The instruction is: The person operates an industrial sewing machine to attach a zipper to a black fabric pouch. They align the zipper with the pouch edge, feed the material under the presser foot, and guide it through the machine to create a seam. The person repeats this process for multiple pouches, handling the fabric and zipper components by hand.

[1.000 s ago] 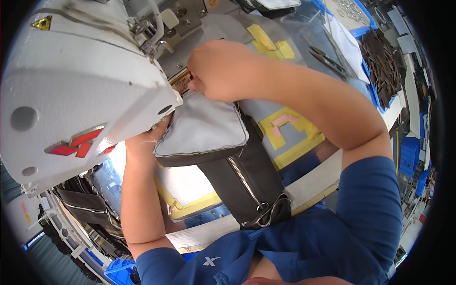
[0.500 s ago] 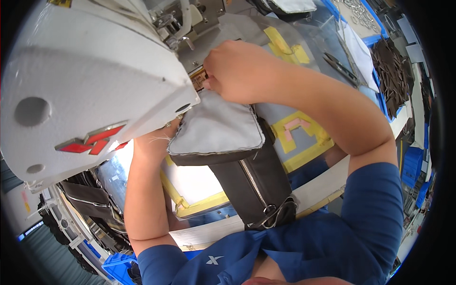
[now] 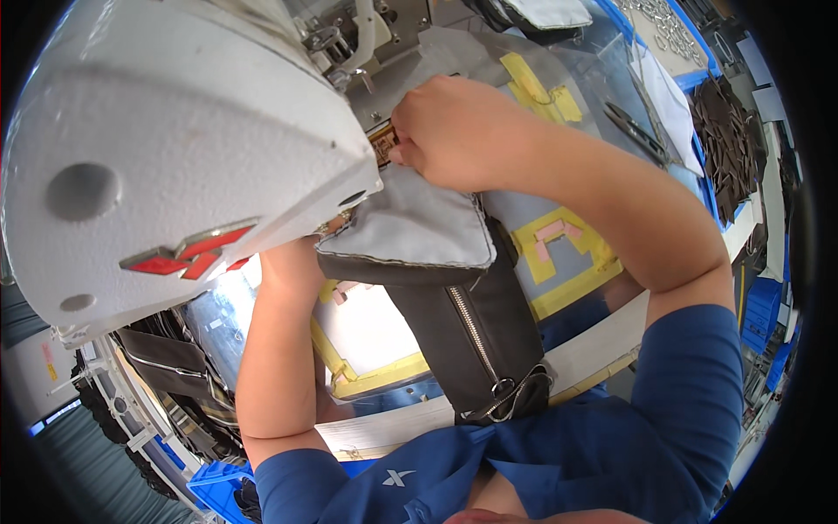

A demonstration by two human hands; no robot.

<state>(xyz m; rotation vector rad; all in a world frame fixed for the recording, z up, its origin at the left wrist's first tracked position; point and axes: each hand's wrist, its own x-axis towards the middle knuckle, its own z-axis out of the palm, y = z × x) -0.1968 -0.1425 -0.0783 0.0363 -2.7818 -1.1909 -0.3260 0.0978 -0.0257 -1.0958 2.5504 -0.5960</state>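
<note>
A black bag (image 3: 428,349) with a silver zipper (image 3: 470,327) stretches from my body to the sewing machine (image 3: 192,131). Its far end is a boxy part with a pale grey lining (image 3: 419,223) facing up and a raw stitched edge. My right hand (image 3: 463,131) is closed at the far edge of that part, fingers curled down beside the machine head; the fingertips are partly hidden. My left hand (image 3: 292,262) reaches under the white machine head from the left, next to the boxy part. The head covers its fingers.
Yellow tape (image 3: 567,297) marks the shiny table around the bag. Snips (image 3: 633,131) lie at the right, near a blue tray of metal rings (image 3: 668,35) and a heap of dark strips (image 3: 723,140). More black zippered pieces (image 3: 161,358) hang at the left.
The boxy grey-lined part has slid slightly away from me, toward the machine. My right hand keeps its curled hold. The whole view has shifted a little.
</note>
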